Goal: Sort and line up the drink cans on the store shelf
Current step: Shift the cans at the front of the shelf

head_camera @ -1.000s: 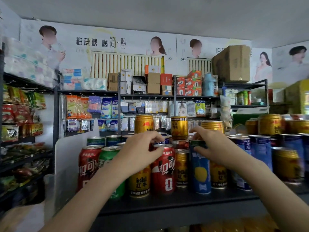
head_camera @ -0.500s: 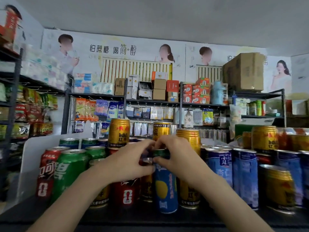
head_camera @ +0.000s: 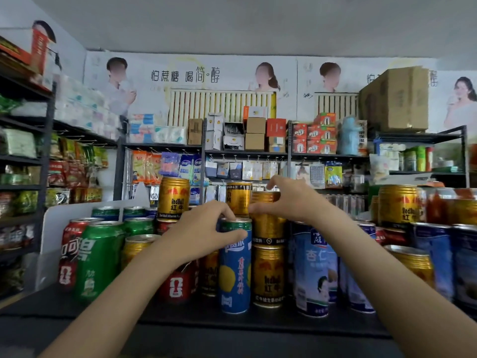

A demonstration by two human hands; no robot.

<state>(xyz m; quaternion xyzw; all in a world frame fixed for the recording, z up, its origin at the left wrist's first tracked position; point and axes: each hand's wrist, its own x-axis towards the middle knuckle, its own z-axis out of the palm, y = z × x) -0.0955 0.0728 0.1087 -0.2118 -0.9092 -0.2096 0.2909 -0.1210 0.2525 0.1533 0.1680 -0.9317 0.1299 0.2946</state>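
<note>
Left hand [head_camera: 204, 228]: grip curled round the green top rim of the tall blue can [head_camera: 235, 267], thumb lying across its upper front. Right hand [head_camera: 294, 200]: grip wide, thumb and fingers spread in an arc, raised in front of the upper gold can [head_camera: 267, 223] of a two-high stack; whether it touches the can cannot be told.

Blue can: upright at the front edge of the dark shelf [head_camera: 258, 321], lemon print facing out, just beside the lower gold can [head_camera: 268, 276] on its right.

Left section: red cola can [head_camera: 69, 251] and green can [head_camera: 99, 262] at the front beside a white divider [head_camera: 55, 228]; further green cans behind; a short gold can [head_camera: 138, 248] partly hidden by the left forearm; another red can [head_camera: 178, 282] below the wrist.

Rear row: gold Red Bull can [head_camera: 173, 197] and a second gold can [head_camera: 238, 198] standing higher.

Right section: pale blue almond-drink can [head_camera: 313, 275], dark blue cans [head_camera: 433, 254], more gold cans [head_camera: 398, 205].
</note>
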